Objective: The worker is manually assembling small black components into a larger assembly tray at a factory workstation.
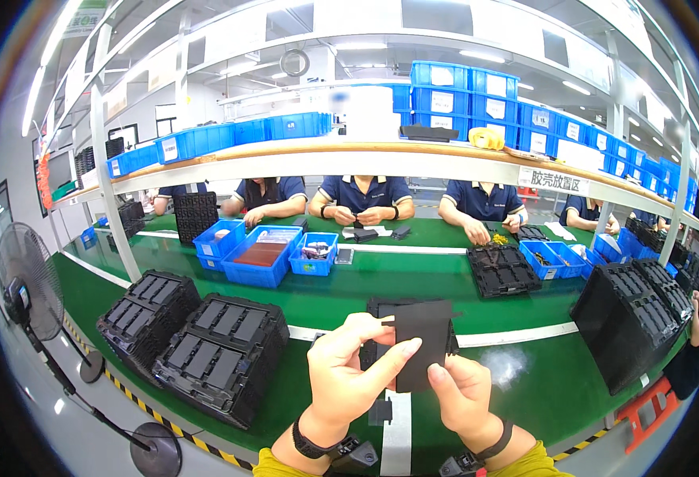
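Note:
Between my two hands, over the green table, is a flat black rectangular piece (423, 358), held upright. My left hand (351, 370) is closed on its left side, thumb across the near face. My right hand (465, 397) pinches its lower right corner between thumb and fingers. A narrow dark strip sticks out at the upper left by my left fingertips. Behind the piece a black object lies on the table, mostly hidden, so I cannot tell its kind. A small black square (380, 412) sits below my hands on the white line.
Black tray stacks (221, 358) with flat dark pieces stand left; another tall stack (632, 322) is right. Blue bins (262, 274) and a black tray (502, 270) lie across the table, where several people work. A shelf (349, 159) with blue boxes crosses above. A fan (27, 294) stands left.

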The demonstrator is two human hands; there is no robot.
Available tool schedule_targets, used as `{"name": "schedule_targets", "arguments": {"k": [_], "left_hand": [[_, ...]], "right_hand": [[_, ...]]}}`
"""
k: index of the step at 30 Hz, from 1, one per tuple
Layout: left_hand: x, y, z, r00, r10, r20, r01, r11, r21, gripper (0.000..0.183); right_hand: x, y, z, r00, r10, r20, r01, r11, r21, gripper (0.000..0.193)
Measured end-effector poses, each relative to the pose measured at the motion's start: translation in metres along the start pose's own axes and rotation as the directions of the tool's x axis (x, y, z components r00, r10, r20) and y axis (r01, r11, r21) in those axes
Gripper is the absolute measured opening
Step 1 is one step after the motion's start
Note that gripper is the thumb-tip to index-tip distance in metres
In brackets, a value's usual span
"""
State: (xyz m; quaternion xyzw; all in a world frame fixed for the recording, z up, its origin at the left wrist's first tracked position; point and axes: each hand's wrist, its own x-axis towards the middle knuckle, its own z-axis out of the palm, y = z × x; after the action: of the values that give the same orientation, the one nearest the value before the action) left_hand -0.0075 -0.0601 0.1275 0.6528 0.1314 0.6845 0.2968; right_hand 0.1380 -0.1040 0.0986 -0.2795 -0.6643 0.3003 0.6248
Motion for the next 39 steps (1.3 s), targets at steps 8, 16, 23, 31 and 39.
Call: {"name": "schedule_targets", "arguments": {"k": [8, 16, 23, 31, 39], "left_hand": [[0.016, -0.027, -0.017, 0.951, 0.276, -0.142, -0.284, 0.958, -0.039, 0.05], [0.01, -0.025, -0.009, 0.972, -0.163, 0.17, 0.233, 0.761, -0.605, 0.075], [0.006, -0.002, 0.003, 0.948, -0.317, 0.007, 0.302, 0.896, -0.325, 0.042], [0.008, -0.009, 0.003, 0.883, -0.415, 0.221, 0.463, 0.69, -0.555, 0.031], [0.007, 0.001, 0.0, 0.866, -0.335, 0.371, 0.484, 0.749, -0.452, 0.038]], "right_hand": [[0.024, 0.005, 0.003, 0.905, 0.156, 0.395, -0.414, 0.529, 0.74, 0.029], [0.029, 0.033, 0.009, 0.776, -0.017, 0.63, -0.602, 0.276, 0.749, 0.04], [0.029, 0.01, -0.007, 0.973, -0.231, 0.014, 0.222, 0.915, -0.335, 0.014], [0.029, 0.018, -0.006, 0.979, -0.205, -0.009, 0.191, 0.924, -0.333, 0.011], [0.019, 0.024, -0.007, 0.998, -0.03, -0.047, 0.029, 0.999, -0.024, 0.014]]}}
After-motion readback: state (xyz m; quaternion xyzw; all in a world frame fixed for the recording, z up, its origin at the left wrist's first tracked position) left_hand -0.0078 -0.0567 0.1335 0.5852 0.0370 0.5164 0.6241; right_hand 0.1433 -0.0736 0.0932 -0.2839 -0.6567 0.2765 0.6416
